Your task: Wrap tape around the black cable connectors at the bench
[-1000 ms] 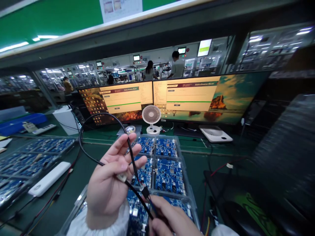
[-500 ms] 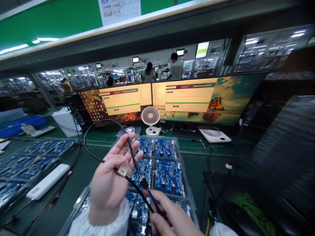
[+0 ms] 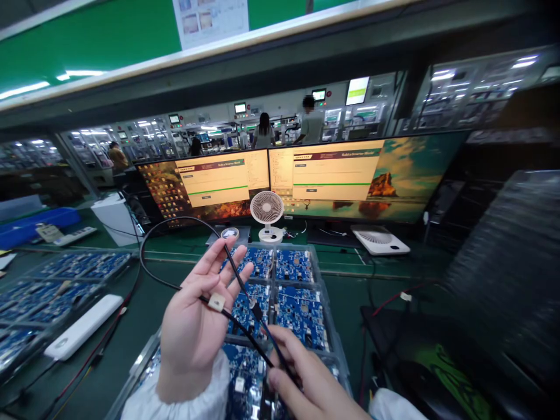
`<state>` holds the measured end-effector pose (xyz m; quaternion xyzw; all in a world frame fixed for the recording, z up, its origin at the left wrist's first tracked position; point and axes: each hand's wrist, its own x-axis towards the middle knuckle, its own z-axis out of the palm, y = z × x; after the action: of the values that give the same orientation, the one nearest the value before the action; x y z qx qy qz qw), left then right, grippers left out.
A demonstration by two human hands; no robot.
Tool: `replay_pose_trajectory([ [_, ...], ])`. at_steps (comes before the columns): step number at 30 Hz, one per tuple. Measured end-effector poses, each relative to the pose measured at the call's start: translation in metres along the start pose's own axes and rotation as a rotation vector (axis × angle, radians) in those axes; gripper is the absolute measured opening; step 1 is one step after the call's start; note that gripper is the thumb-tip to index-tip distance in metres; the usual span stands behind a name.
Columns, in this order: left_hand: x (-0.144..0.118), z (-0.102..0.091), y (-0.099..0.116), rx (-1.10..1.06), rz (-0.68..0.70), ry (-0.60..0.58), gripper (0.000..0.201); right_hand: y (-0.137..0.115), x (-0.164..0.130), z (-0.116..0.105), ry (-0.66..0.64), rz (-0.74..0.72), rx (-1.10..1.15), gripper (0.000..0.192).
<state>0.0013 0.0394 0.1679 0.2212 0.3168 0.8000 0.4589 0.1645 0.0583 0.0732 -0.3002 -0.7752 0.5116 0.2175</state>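
Loosely, the left hand (image 3: 192, 326) grips the looped black cable (image 3: 166, 233); the right hand (image 3: 310, 382) pinches its ends.

Readable text: only the two screens.
Left monitor (image 3: 205, 184) and right monitor (image 3: 350, 175) each show a pale window with a dark red header bar; the header on both reads roughly "Build a Smarter World", small and soft. Body lines under it are too small to read. Paper sheet (image 3: 210, 14) on the green wall (image 3: 87, 41) has print, illegible. Small screens on the far machines (image 3: 240, 108): nothing legible.
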Motion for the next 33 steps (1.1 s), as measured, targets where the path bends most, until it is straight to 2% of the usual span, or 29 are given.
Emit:
replay_pose_trajectory([
  [4,0.001,0.001,-0.001,-0.019,0.020,0.019,0.037,-0.002,0.002,-0.004,0.031,0.012,-0.103,0.051],
  [9,0.004,-0.005,0.000,-0.069,0.029,-0.056,0.036,-0.007,0.003,-0.009,0.066,-0.026,-0.186,0.045],
  [16,0.004,-0.008,0.002,-0.100,0.043,-0.117,0.039,-0.007,0.000,-0.011,0.129,-0.011,-0.156,0.034],
  [19,0.004,-0.008,0.004,-0.128,0.053,-0.147,0.039,-0.008,0.002,-0.014,0.095,0.013,-0.162,0.026],
  [23,0.004,-0.014,0.013,-0.155,0.125,-0.163,0.035,-0.009,0.005,-0.024,0.026,0.054,-0.245,0.026],
  [29,0.002,-0.027,0.031,-0.104,0.278,-0.044,0.024,-0.009,0.003,-0.042,0.001,0.081,-0.310,0.024],
  [33,0.006,-0.033,0.038,-0.028,0.213,0.131,0.026,-0.008,0.001,-0.055,0.048,0.052,-0.332,0.020],
])
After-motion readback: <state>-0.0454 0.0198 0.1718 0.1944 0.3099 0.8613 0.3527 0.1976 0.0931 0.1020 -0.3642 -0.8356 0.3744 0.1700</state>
